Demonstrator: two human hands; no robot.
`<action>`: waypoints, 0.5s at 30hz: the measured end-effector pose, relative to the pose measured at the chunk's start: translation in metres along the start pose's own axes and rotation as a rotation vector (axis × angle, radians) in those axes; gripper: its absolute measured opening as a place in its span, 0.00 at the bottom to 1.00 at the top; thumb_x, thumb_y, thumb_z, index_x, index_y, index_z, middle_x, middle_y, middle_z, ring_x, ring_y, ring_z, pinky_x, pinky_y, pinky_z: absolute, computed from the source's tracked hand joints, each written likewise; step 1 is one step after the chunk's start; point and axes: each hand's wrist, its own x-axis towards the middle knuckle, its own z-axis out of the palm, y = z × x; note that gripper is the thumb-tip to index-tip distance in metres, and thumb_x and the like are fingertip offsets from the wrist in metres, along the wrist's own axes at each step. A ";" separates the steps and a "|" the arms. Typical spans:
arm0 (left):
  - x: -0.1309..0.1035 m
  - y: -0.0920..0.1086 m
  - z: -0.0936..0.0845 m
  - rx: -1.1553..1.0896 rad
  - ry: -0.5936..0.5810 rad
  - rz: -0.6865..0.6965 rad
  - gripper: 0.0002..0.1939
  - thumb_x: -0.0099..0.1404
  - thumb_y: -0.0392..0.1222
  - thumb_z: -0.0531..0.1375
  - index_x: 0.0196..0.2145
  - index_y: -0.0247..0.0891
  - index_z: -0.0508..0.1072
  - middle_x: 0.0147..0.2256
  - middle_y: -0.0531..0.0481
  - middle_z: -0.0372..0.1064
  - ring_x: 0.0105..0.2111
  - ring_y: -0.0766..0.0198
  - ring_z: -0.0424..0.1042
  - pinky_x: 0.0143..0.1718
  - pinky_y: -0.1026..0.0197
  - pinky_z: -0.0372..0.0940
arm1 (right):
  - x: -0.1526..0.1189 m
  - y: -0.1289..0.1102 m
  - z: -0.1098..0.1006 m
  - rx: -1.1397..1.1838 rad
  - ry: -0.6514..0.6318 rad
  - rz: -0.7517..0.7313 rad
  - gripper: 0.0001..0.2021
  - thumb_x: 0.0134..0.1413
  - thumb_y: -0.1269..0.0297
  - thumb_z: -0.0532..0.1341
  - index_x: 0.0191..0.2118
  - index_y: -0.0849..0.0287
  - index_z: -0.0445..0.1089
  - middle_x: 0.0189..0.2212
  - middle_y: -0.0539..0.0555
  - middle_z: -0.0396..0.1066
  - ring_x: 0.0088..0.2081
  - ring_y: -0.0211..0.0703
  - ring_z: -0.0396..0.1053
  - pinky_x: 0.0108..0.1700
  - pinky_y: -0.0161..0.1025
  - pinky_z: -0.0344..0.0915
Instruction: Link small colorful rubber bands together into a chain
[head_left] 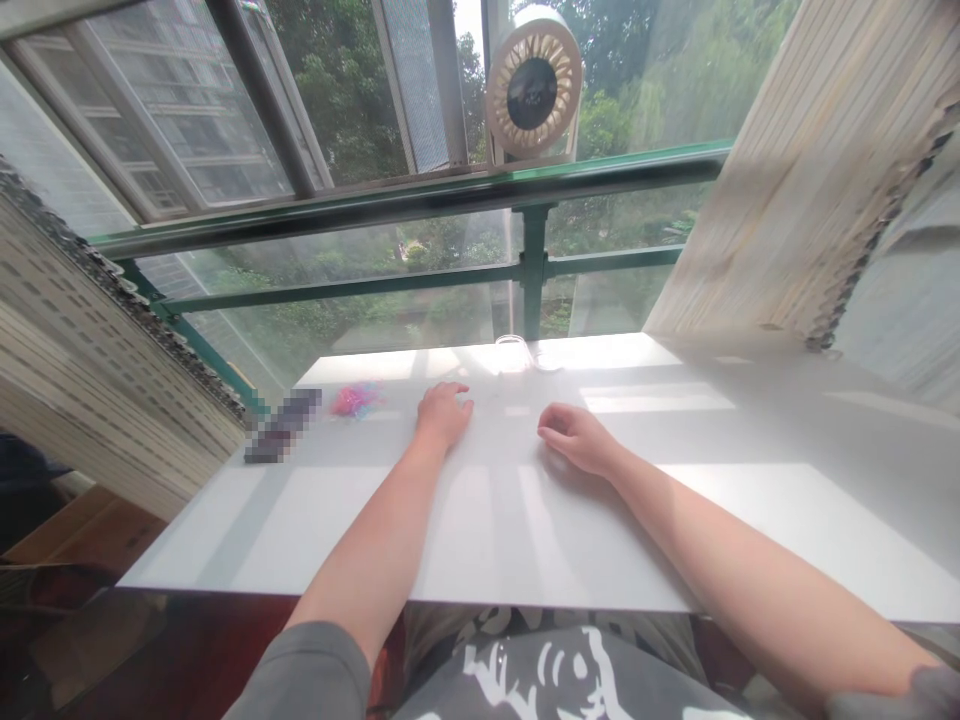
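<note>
From my remote seat, the head view shows both hands over a sunlit white table (360,535). The left hand (443,415), in the middle of the frame, has its fingers loosely spread, thumb apart, and I see nothing held in them. The right hand (576,438), just right of centre, has its fingers curled toward the thumb around a shaded hollow; I cannot tell whether they close on anything small. The pink and blue tangle (349,401) lies left of centre, near the left hand but apart from it, beside a pixelated dark object (283,428). I judge little handling under way: the tangle lies loose, with nothing visibly sorted or assembled, and I cannot say whether this is a start or a pause.
</note>
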 end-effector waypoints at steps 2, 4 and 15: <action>-0.005 0.019 0.004 0.013 -0.067 0.121 0.18 0.56 0.48 0.52 0.44 0.45 0.67 0.47 0.50 0.62 0.48 0.57 0.58 0.49 0.57 0.53 | 0.000 0.000 0.000 -0.006 0.001 -0.008 0.05 0.44 0.65 0.53 0.27 0.60 0.64 0.21 0.48 0.64 0.23 0.34 0.58 0.27 0.34 0.57; -0.008 0.034 0.007 0.036 -0.119 0.165 0.19 0.56 0.51 0.52 0.45 0.45 0.66 0.51 0.50 0.58 0.50 0.56 0.54 0.50 0.55 0.51 | 0.001 0.000 0.000 -0.010 0.006 -0.014 0.05 0.44 0.65 0.54 0.27 0.60 0.64 0.22 0.48 0.64 0.23 0.34 0.58 0.27 0.34 0.57; -0.010 0.041 0.012 0.131 -0.120 0.175 0.20 0.59 0.53 0.48 0.45 0.45 0.66 0.45 0.47 0.61 0.46 0.55 0.56 0.46 0.54 0.52 | 0.002 -0.001 0.000 -0.034 0.005 -0.024 0.05 0.43 0.66 0.54 0.27 0.60 0.64 0.22 0.49 0.65 0.24 0.34 0.59 0.29 0.34 0.57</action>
